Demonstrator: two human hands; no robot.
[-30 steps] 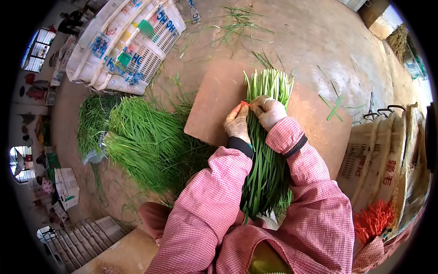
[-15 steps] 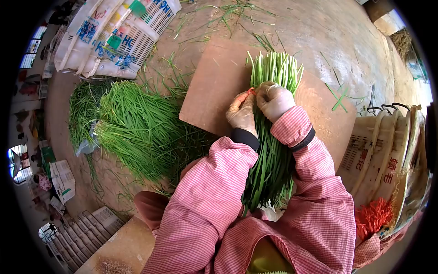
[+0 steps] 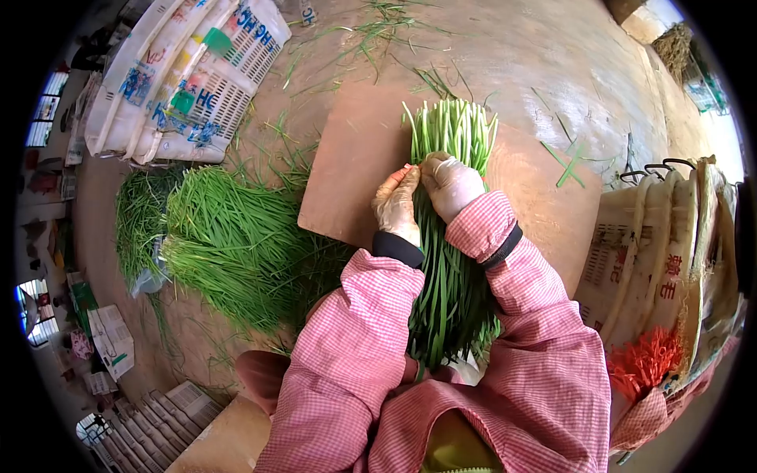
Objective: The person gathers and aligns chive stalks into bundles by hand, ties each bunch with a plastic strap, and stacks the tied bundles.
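Observation:
A thick bunch of garlic chives (image 3: 445, 292) lies across a brown board (image 3: 347, 158), its pale cut stems pointing away from me and its dark leaves toward my lap. My left hand (image 3: 397, 206), in a thin stained glove, pinches a short red tie (image 3: 408, 167) at the left side of the stems. Close beside it, my right hand (image 3: 452, 186), gloved too, is closed over the stems with its fingertips at the tie. The part of the tie passing round the bunch is hidden by my hands and the stems.
A large heap of loose chives (image 3: 229, 244) lies on the floor to the left. White plastic crates (image 3: 189, 87) stand at upper left. More crates (image 3: 643, 252) are at right, with a bundle of red ties (image 3: 645, 363) beside them. Stray leaves (image 3: 568, 162) litter the floor.
The whole view has shifted, so the bunch and board appear slightly lower and further left. My hands stay together at the stems; less of the red tie shows between them.

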